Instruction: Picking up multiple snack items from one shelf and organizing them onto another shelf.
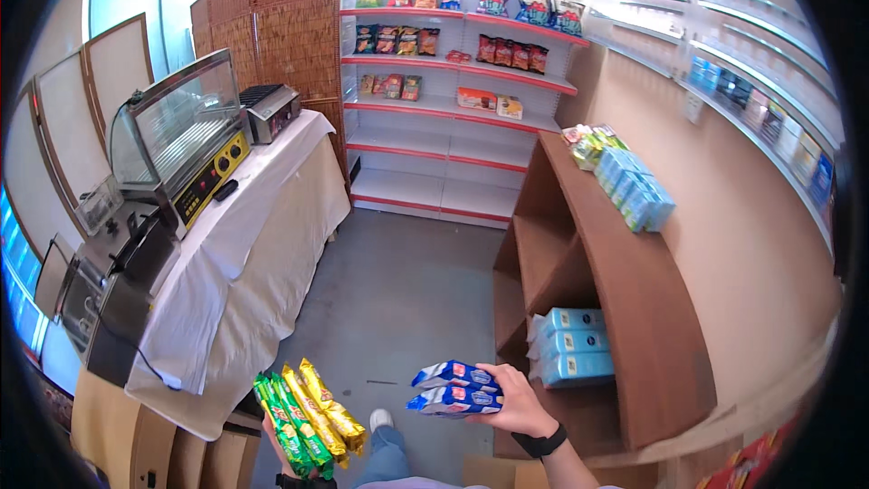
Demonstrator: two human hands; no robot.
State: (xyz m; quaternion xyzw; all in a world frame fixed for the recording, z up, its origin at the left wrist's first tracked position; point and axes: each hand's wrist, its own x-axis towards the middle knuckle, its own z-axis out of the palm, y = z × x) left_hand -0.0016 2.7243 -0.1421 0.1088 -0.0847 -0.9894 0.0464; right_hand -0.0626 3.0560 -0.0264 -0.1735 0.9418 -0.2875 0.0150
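My left hand (pixel 273 430) grips several long, thin snack packets at the bottom centre-left, the green packets (pixel 290 417) on the left side and the yellow packets (pixel 321 407) on the right, its fingers mostly hidden beneath them. My right hand (pixel 514 403) is closed round two blue-and-white packs (pixel 453 394), one above the other, held in the lower middle over the grey floor (pixel 398 290). Just right of this hand is a brown wooden unit (pixel 647 326), with light blue packs (pixel 575 362) stacked in its lower opening.
Ahead stands a white shelf rack (pixel 398 190) with red edges and snack bags. At left, a cloth-covered table (pixel 262 272) carries a glass warmer (pixel 181 127) and metal appliances. Light blue packs (pixel 634 190) lie atop the wooden unit, below a wall display (pixel 742 109). My foot (pixel 381 420) shows below.
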